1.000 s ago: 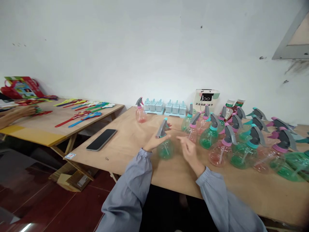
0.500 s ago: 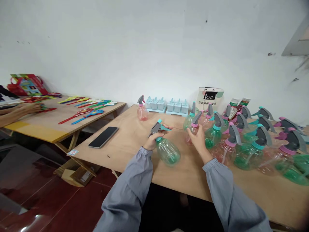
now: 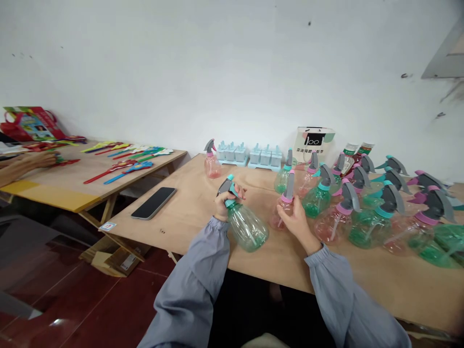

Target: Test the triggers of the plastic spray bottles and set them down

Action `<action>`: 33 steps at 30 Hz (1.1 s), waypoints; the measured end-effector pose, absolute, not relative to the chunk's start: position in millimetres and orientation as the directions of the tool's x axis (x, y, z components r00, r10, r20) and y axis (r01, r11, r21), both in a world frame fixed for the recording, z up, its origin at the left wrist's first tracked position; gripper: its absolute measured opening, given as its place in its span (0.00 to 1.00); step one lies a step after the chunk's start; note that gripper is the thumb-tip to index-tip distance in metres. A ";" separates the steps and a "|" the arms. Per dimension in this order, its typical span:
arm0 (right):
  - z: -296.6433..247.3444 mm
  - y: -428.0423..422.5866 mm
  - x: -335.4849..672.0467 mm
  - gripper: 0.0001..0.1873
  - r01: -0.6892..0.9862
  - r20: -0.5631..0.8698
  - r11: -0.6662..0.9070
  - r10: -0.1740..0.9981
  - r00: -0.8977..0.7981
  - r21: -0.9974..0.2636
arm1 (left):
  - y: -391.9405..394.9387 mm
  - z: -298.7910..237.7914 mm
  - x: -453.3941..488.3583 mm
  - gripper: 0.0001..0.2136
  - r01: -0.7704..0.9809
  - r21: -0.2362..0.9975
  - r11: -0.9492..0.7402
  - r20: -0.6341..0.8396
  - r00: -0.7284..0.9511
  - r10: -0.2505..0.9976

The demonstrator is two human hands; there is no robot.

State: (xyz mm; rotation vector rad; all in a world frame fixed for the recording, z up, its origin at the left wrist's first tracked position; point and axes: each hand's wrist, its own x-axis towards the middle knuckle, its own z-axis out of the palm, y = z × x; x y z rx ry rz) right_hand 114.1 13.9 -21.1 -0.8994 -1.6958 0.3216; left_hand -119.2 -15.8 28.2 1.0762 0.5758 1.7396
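My left hand (image 3: pixel 225 202) is closed around the grey and turquoise spray head of a green spray bottle (image 3: pixel 248 226), which tilts with its base toward the right. In my right hand (image 3: pixel 295 218) is a pink spray bottle (image 3: pixel 278 217), gripped at its body just below the pink collar; its grey head points up. Close to the right hand stands another green spray bottle (image 3: pixel 312 202). A lone pink spray bottle (image 3: pixel 212 166) is upright at the back of the table, beside light blue popsicle molds (image 3: pixel 231 153).
Several green and pink spray bottles (image 3: pixel 369 229) crowd the table's right side. A phone (image 3: pixel 154 203) lies at the left. A printed paper bag (image 3: pixel 313 145) stands by the wall. On the neighbouring table are colourful hand-shaped clappers (image 3: pixel 128 171) and another person's hand (image 3: pixel 45 158).
The green bottle in my left hand has shifted slightly left. My right hand has brought the pink bottle a little toward me and left, turning its head. The view has moved slightly.
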 end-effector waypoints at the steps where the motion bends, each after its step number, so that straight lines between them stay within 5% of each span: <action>1: -20.6 13.7 113.9 0.17 0.398 0.706 0.670 0.704 -0.072 -0.627 | -15.6 28.4 -119.6 0.06 -0.491 0.768 -0.410 0.403 -0.128 0.906; 7: -19.6 12.9 113.8 0.16 0.397 0.707 0.671 0.703 -0.074 -0.626 | -17.4 29.8 -117.1 0.13 -0.563 0.748 -0.353 0.366 -0.094 0.926; 11: -20.7 13.3 114.5 0.16 0.403 0.709 0.672 0.701 -0.076 -0.621 | -14.1 28.6 -119.7 0.06 -0.568 0.760 -0.317 0.345 -0.061 0.937; 29: -20.7 14.1 114.0 0.16 0.405 0.713 0.670 0.699 -0.061 -0.622 | -18.6 32.0 -120.4 0.13 -0.558 0.780 -0.282 0.288 -0.079 0.954; 33: -20.5 14.1 114.0 0.16 0.405 0.712 0.669 0.700 -0.060 -0.624 | -13.9 29.9 -120.8 0.07 -0.580 0.744 -0.331 0.352 -0.081 0.933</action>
